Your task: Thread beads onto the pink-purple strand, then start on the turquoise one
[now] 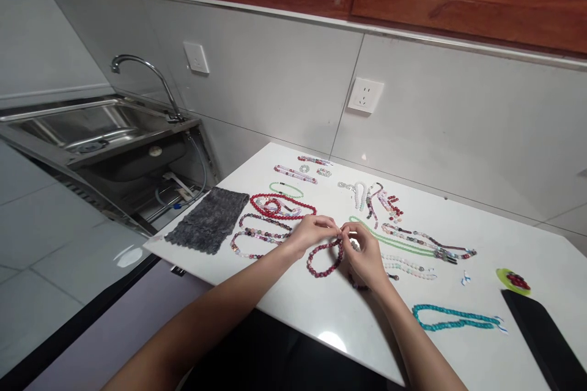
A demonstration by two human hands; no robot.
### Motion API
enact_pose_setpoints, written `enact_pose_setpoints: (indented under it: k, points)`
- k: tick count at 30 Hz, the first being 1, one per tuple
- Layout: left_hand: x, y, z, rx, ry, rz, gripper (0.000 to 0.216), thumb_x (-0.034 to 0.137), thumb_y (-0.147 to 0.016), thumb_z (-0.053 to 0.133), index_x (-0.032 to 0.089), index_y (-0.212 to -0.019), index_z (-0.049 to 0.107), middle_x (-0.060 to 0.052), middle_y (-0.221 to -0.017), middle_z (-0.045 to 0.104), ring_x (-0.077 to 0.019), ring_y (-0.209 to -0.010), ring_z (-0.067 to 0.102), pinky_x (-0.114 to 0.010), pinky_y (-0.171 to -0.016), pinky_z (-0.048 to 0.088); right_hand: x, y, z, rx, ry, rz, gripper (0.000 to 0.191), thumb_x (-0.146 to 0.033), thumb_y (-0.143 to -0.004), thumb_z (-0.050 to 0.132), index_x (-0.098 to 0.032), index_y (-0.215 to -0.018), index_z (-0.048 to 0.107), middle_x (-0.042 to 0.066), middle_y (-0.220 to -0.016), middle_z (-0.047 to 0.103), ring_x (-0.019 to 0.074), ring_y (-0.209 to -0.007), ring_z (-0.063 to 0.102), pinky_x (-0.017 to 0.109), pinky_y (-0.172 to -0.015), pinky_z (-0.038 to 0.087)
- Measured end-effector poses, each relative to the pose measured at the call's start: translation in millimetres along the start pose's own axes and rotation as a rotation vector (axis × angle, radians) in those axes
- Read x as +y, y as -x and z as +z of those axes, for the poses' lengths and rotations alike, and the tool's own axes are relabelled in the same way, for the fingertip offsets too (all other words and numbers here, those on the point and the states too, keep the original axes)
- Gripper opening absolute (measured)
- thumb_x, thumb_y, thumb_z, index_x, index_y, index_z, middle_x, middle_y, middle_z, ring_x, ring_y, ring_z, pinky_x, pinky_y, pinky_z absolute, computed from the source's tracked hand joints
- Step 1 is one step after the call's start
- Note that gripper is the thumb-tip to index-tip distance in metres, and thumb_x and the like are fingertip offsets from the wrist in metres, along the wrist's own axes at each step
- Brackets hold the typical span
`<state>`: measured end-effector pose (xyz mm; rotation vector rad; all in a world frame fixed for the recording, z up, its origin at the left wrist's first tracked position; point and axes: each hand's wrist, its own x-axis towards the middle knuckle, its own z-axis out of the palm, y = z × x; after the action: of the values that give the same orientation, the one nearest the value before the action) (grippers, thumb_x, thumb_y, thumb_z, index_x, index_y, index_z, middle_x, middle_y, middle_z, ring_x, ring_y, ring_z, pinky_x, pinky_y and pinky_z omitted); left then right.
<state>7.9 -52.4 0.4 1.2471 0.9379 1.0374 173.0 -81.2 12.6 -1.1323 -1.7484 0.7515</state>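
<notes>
Over the middle of the white table, my left hand (316, 232) and my right hand (364, 250) meet with their fingertips pinched together. Between them they hold the upper end of a dark red bead string (324, 274), whose loop hangs down or rests on the tabletop; I cannot tell which. The exact bit between my fingertips is too small to make out. Left of my left hand lie a bright red bead necklace (300, 203) and a multicoloured bead strand (236, 244). Beyond my right hand runs a pale green bead strand (403, 244), with other strands partly hidden beneath the hand.
A grey cloth (208, 220) covers the table's left corner. Teal beads (452, 319), a black flat object (541, 336) and a yellow-green dish (503, 278) of red beads are at right. Several strands lie towards the wall. A steel sink (96, 128) stands at far left.
</notes>
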Motion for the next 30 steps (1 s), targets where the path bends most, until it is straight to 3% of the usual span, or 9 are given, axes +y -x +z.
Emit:
enact_pose_setpoints:
  k: [5,12,18,26,30]
  points:
    - [-3,-1,-1,0.074,-0.129,0.067,0.016,0.030,-0.067,0.072,0.016,-0.073,0.074,-0.005,-0.091,0.064,-0.0172,-0.084,0.057,-0.026,-0.072,0.041,-1,-3,-4,-0.007,-0.183,0.150,0.012,-0.030,-0.083,0.061,-0.020,-0.078,0.063,0.006,-0.089,0.065,0.0195,-0.086,0.061,0.033,-0.079,0.049]
    - [2,1,1,0.101,-0.240,0.107,0.013,0.030,-0.068,0.071,0.017,-0.071,0.074,-0.006,-0.092,0.066,-0.0191,-0.085,0.059,-0.028,-0.075,0.043,-4,-3,-10,0.001,-0.231,0.206,0.019,-0.038,-0.078,0.068,-0.018,-0.077,0.068,0.008,-0.087,0.068,0.0216,-0.084,0.062,0.035,-0.078,0.051]
    - [3,1,0,0.072,-0.265,0.166,0.013,0.029,-0.070,0.070,0.017,-0.071,0.073,-0.006,-0.092,0.065,-0.0174,-0.084,0.059,-0.027,-0.072,0.042,-4,-3,-10,0.027,-0.235,0.174,0.026,-0.042,-0.076,0.070,-0.018,-0.086,0.069,0.009,-0.090,0.069,0.0230,-0.085,0.064,0.037,-0.076,0.054]
    - [9,3,-2,0.010,-0.302,0.199,0.014,0.030,-0.073,0.068,0.016,-0.072,0.070,-0.006,-0.092,0.063,-0.0160,-0.083,0.058,-0.025,-0.069,0.041,-6,-4,-16,-0.066,-0.199,0.086,0.018,-0.036,-0.082,0.065,-0.020,-0.085,0.071,0.008,-0.098,0.068,0.0219,-0.093,0.064,0.036,-0.082,0.052]
    - [12,4,-2,0.009,-0.326,0.191,0.015,0.031,-0.074,0.068,0.016,-0.074,0.071,-0.006,-0.096,0.060,-0.0160,-0.085,0.057,-0.024,-0.069,0.040,-4,-5,-15,-0.122,-0.294,0.130,0.021,-0.040,-0.083,0.064,-0.020,-0.090,0.069,0.008,-0.102,0.068,0.0214,-0.095,0.064,0.036,-0.085,0.051]
